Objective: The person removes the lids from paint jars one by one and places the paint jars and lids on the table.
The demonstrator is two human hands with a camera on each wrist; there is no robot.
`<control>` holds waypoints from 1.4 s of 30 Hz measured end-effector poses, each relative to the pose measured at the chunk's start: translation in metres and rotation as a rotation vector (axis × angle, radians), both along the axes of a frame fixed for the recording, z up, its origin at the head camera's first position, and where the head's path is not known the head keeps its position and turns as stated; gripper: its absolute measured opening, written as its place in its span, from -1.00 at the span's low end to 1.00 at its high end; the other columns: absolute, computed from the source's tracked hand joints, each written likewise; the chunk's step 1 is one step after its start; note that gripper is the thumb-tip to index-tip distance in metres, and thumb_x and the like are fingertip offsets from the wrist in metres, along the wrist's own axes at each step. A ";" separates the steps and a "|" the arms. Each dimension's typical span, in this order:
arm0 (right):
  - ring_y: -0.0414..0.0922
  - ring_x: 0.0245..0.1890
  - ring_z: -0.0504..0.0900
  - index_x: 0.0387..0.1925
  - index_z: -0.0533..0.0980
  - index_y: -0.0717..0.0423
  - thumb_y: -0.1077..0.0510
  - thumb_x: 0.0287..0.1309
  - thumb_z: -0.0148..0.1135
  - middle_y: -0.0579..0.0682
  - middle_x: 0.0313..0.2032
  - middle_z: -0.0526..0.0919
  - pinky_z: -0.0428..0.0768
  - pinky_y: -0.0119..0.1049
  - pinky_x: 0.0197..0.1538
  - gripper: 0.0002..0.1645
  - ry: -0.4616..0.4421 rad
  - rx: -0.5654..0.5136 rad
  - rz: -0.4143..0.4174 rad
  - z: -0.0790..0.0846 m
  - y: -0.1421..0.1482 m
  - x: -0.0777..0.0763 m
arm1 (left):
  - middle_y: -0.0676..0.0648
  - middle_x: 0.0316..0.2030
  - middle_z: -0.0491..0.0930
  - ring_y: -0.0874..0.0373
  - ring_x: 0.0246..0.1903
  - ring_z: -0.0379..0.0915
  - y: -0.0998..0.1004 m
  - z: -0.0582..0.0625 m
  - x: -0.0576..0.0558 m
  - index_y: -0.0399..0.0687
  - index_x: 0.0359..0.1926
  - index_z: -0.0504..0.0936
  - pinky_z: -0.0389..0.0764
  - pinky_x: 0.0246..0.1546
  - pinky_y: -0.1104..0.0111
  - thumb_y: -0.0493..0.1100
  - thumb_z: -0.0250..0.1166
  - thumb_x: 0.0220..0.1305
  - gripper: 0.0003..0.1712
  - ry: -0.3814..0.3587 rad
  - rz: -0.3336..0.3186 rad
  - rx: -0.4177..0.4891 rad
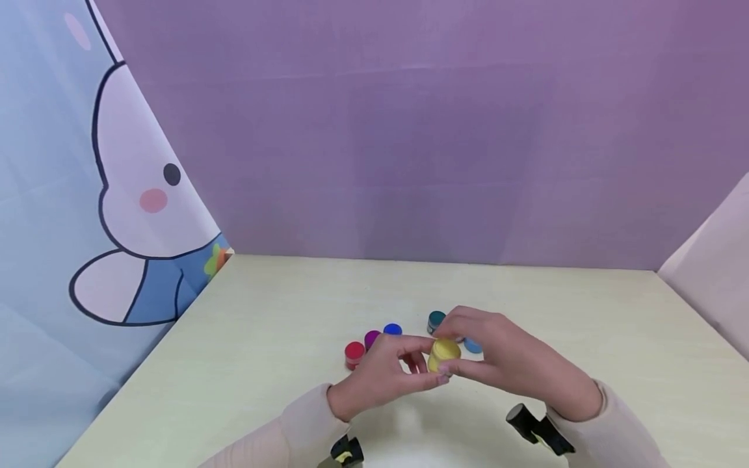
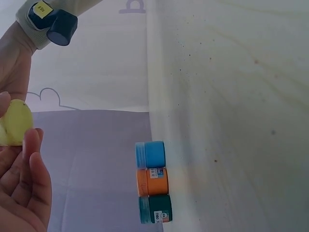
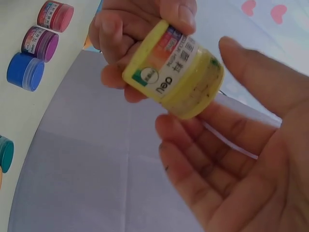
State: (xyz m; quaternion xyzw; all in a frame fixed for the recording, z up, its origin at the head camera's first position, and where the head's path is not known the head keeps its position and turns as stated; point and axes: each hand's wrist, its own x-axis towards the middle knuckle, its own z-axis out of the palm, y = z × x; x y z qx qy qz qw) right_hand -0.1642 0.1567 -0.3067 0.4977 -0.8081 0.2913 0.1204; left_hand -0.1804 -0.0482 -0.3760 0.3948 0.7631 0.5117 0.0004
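A small yellow paint jar (image 1: 443,354) is held up above the table between both hands. My left hand (image 1: 380,370) pinches its labelled body between thumb and fingers, seen at the top of the right wrist view. My right hand (image 1: 497,354) surrounds the lid end of the jar (image 3: 174,72); in the right wrist view its thumb (image 3: 251,77) stands slightly apart from the lid, and the loosely bent fingers (image 3: 193,164) lie below. The lid looks on, with dark specks. In the left wrist view the jar (image 2: 18,121) is partly cut off at the left edge.
Red (image 1: 354,354), purple (image 1: 371,338) and blue (image 1: 393,329) paint jars stand behind my left hand. Dark green (image 1: 435,320) and light blue (image 1: 473,345) jars stand by my right hand, with an orange jar (image 2: 153,181) between them. A purple cloth wall (image 1: 433,162) backs the table.
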 end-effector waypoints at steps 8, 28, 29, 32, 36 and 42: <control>-0.34 -0.38 0.45 -0.32 0.44 -0.11 0.01 0.01 0.30 -0.30 -0.39 0.44 0.52 -0.39 -0.30 -0.78 -0.051 -0.006 -0.095 0.000 0.000 0.001 | 0.12 -0.47 0.57 0.32 -0.51 0.40 0.002 0.005 0.002 0.03 -0.17 0.61 0.53 -0.53 0.44 -0.17 0.37 0.02 -0.71 -0.032 0.025 -0.023; -0.34 -0.38 0.46 -0.31 0.45 -0.12 0.00 0.02 0.28 -0.32 -0.39 0.45 0.52 -0.40 -0.29 -0.80 -0.067 0.022 -0.089 0.002 0.000 0.000 | 0.13 -0.45 0.57 0.32 -0.50 0.43 0.000 0.003 -0.001 0.13 -0.17 0.60 0.56 -0.53 0.35 -0.05 0.35 0.05 -0.73 -0.021 0.007 -0.003; -0.34 -0.38 0.46 -0.31 0.45 -0.12 0.00 0.02 0.28 -0.32 -0.39 0.45 0.52 -0.40 -0.29 -0.80 -0.065 0.020 -0.087 0.002 0.001 -0.001 | 0.13 -0.45 0.57 0.32 -0.50 0.43 0.001 0.004 -0.001 0.13 -0.17 0.60 0.56 -0.53 0.35 -0.05 0.35 0.05 -0.73 -0.027 0.007 -0.002; -0.34 -0.38 0.46 -0.31 0.45 -0.11 0.04 0.02 0.29 -0.30 -0.39 0.45 0.52 -0.40 -0.30 -0.80 -0.056 0.002 -0.072 0.003 0.001 -0.002 | 0.14 -0.46 0.57 0.33 -0.51 0.42 0.001 0.005 -0.002 0.13 -0.18 0.60 0.56 -0.53 0.37 -0.05 0.35 0.04 -0.74 -0.010 0.014 0.002; -0.34 -0.38 0.47 -0.30 0.45 -0.08 0.08 0.01 0.30 -0.28 -0.38 0.45 0.53 -0.40 -0.30 -0.79 -0.057 -0.024 -0.065 0.002 -0.001 -0.002 | 0.18 -0.46 0.56 0.36 -0.52 0.42 0.000 0.006 -0.003 0.10 -0.21 0.59 0.55 -0.56 0.42 -0.05 0.35 0.04 -0.76 0.034 0.021 0.016; -0.33 -0.39 0.48 -0.28 0.47 -0.06 0.10 0.00 0.32 -0.27 -0.36 0.46 0.54 -0.39 -0.31 -0.77 -0.053 -0.039 -0.093 0.005 -0.004 -0.002 | 0.17 -0.46 0.57 0.38 -0.53 0.41 -0.001 0.010 -0.002 0.10 -0.21 0.60 0.54 -0.54 0.43 -0.05 0.34 0.05 -0.76 0.064 0.021 0.023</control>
